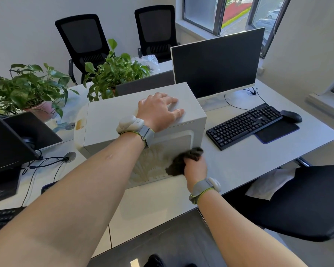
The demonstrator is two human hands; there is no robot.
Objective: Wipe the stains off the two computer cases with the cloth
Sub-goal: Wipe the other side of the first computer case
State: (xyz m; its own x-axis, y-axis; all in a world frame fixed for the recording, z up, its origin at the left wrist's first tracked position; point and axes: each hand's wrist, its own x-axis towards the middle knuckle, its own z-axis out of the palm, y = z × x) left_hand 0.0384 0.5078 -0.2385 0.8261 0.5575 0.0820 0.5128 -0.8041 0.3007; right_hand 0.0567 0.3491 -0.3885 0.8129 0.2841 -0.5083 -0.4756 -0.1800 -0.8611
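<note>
**A:** What step is under way, starting nearest the camera?

**B:** Two bare forearms reach forward from the bottom edge, each with a grey wrist strap. The right hand (pixel 194 167) is nearest. Its fingers are curled tight around a bunched dark cloth (pixel 183 160), pressed against the near side panel of a white computer case (pixel 143 114) standing on the desk (pixel 249 160). That panel carries brownish streaks across its lower part, left of the cloth. I judge this to be mid-wipe on the first case.

**A:** And the other hand?

**B:** The left hand (pixel 158 110) lies flat on top of the case, fingers straight and slightly spread, palm down. It grips nothing; it looks to be steadying the box.

**A:** What does the next move call for?

**B:** Probably dragging the cloth leftward over the remaining streaks while the left hand holds the case firm, so it does not slide.

**A:** Where is the second case?

**B:** I cannot tell for certain. A dark boxy shape (pixel 33 130) sits at the left of the desk, partly hidden behind a monitor edge; it may be the second case.

**A:** What lies beyond?

**B:** To the right, a black keyboard (pixel 245 126) and mouse (pixel 291 116). Behind the case, a dark-screened monitor (pixel 218 62) and two leafy potted plants (pixel 116 72). Farthest back, two black office chairs (pixel 83 43) stand against the wall, beside a window.
</note>
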